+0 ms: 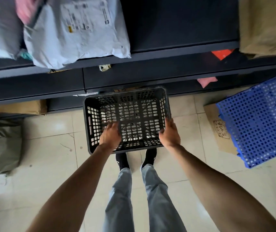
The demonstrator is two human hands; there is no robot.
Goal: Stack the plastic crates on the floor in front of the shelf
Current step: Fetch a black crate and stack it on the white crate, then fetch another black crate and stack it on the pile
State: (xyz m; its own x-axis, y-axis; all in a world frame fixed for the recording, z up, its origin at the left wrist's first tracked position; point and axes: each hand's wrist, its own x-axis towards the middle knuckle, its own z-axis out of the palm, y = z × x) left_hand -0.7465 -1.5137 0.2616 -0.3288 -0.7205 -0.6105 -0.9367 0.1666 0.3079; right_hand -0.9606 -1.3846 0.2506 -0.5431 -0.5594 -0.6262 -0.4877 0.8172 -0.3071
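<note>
Black crate [127, 118]: my left hand [109, 135] rests open inside; right hand [170, 133] grips its rim. Risk: one-sided hold may tilt it against the shelf [134, 77].

Black crate [127, 119] held open side up, just in front of the dark shelf [167, 74]. Left hand [109, 136] reaching over the near rim into the crate; right hand [170, 133] gripping its right wall. Right of the crate, well apart: blue crate [257, 121], tilted on a cardboard box [217, 128]. Above the crate, on the shelf: grey mailer bag [77, 30].
</note>
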